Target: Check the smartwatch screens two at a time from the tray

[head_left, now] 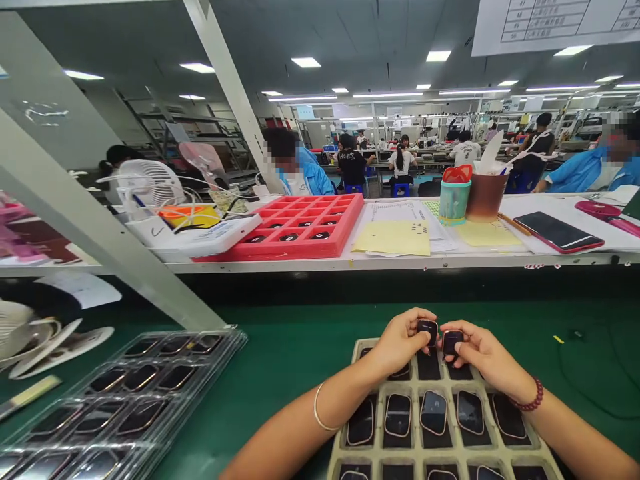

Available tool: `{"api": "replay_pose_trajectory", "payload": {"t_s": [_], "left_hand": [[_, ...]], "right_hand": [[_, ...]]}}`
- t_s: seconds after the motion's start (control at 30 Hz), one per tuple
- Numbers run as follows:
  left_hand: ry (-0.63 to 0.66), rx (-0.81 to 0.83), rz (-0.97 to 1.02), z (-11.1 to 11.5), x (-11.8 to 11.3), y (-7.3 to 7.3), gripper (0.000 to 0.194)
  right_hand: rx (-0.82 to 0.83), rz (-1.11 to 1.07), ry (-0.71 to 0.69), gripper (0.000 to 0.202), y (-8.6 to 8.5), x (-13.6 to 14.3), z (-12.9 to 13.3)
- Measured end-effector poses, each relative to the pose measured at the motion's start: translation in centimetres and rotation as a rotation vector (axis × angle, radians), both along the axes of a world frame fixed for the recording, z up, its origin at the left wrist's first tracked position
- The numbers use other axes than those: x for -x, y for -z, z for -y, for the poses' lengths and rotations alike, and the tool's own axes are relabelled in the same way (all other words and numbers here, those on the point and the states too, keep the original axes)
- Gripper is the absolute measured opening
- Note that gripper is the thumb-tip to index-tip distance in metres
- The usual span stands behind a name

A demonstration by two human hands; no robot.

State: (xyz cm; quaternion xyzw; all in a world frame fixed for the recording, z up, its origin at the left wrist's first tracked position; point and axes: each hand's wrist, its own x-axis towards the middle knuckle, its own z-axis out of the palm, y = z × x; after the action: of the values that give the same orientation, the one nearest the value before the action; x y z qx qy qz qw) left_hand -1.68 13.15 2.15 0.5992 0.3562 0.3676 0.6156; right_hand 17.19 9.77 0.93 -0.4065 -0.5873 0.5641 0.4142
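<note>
My left hand (403,341) pinches a small dark smartwatch body (427,332) with rounded corners between thumb and fingers. Right beside it, my right hand (483,353) grips a second smartwatch body (453,342) in the same way, the two held side by side with faces up. Both are just above the back row of a beige compartment tray (417,387). In that tray, several more watch bodies, such as one watch body (434,412) in the middle row, lie one to a compartment. My hands and wrists hide parts of the back row.
At left on the green mat (280,373) lies a clear plastic tray (165,427) of watch bodies. Above, a shelf (300,265) carries a red divided tray (320,250), yellow paper notes (393,238), cups and a phone (559,231). A slanted white post (125,267) crosses the left side.
</note>
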Motion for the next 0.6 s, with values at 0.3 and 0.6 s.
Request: {"api": "replay_pose_trajectory", "payload": {"t_s": [0.3,0.6], "left_hand": [[0.037,-0.341,-0.372,0.8,0.4,-0.4,0.013],[-0.005,-0.771,-0.859,2.4,3.2,-2.4,0.015]], "right_hand": [[-0.297,0.452,0.062,0.008,-0.5,-0.4,0.5],[-0.694,1.252,0.075,0.021,-2.0,-4.2,0.0]]}}
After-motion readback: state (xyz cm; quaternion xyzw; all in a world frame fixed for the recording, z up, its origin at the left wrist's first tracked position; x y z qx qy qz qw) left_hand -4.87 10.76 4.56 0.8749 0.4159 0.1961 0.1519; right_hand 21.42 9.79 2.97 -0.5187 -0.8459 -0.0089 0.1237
